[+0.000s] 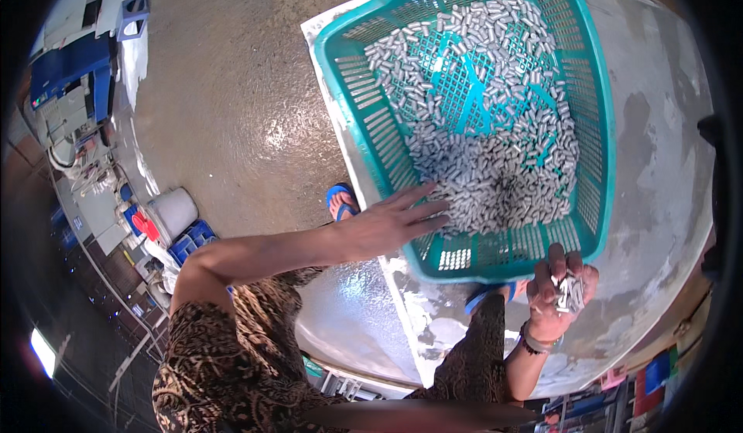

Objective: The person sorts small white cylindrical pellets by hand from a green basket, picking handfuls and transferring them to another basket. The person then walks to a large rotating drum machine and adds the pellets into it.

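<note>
A large turquoise plastic basket (pixel 602 147) with slotted walls and a lattice bottom holds a great many small grey cylindrical pieces (pixel 472 177). They lie thickest toward the near side. My left hand (pixel 391 220) reaches over the near left rim, fingers stretched and spread, with the fingertips at the edge of the heap; I cannot tell whether they touch it. Just outside the near right corner, my right hand (pixel 559 290) is turned palm up. Its fingers curl around a small handful of the same pieces (pixel 570 292), which show in the palm.
The basket rests on a grey, blotchy slab (pixel 650 123) with a pale edge. To the left is a wet brown floor (pixel 232 108). A white bucket (pixel 172 212) and blue crates (pixel 193 239) stand farther left. Feet in blue flip-flops (pixel 341 201) are beside the slab.
</note>
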Demonstrator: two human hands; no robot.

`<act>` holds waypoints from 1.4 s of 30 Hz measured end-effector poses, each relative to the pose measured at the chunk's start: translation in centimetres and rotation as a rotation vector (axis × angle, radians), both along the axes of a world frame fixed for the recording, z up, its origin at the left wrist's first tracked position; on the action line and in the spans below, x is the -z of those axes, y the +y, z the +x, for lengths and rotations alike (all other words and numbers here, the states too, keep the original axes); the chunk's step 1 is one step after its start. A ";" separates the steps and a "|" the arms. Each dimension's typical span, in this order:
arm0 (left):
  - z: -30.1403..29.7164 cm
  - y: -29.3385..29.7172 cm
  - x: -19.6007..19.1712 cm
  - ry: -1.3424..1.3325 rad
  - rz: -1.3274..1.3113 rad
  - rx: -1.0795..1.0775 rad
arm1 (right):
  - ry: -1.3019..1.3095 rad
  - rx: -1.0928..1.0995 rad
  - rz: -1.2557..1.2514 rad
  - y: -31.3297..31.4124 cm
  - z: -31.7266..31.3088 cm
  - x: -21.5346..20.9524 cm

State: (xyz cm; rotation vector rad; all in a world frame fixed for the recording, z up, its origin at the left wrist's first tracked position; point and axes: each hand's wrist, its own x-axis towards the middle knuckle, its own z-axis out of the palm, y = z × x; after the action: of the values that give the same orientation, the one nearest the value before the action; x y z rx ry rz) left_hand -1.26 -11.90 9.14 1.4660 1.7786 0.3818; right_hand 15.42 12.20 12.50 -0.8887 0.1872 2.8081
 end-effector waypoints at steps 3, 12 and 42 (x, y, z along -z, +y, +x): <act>-1.7 -10.1 -4.0 -0.312 -0.037 -0.388 | -0.076 0.039 -0.075 -1.8 -0.5 -3.8; 4.3 -56.3 -29.6 0.000 -1.391 -0.877 | -0.086 0.146 0.003 -7.8 -3.4 -27.1; -43.7 -52.3 -38.5 -0.185 -0.776 -2.048 | 0.269 0.056 0.217 -0.3 -70.0 -57.6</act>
State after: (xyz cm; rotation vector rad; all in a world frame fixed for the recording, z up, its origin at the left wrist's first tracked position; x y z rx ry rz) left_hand -44.95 -64.23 47.68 -1.2110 2.1782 0.5788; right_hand -54.57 11.95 70.05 -0.4503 -0.0552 2.8166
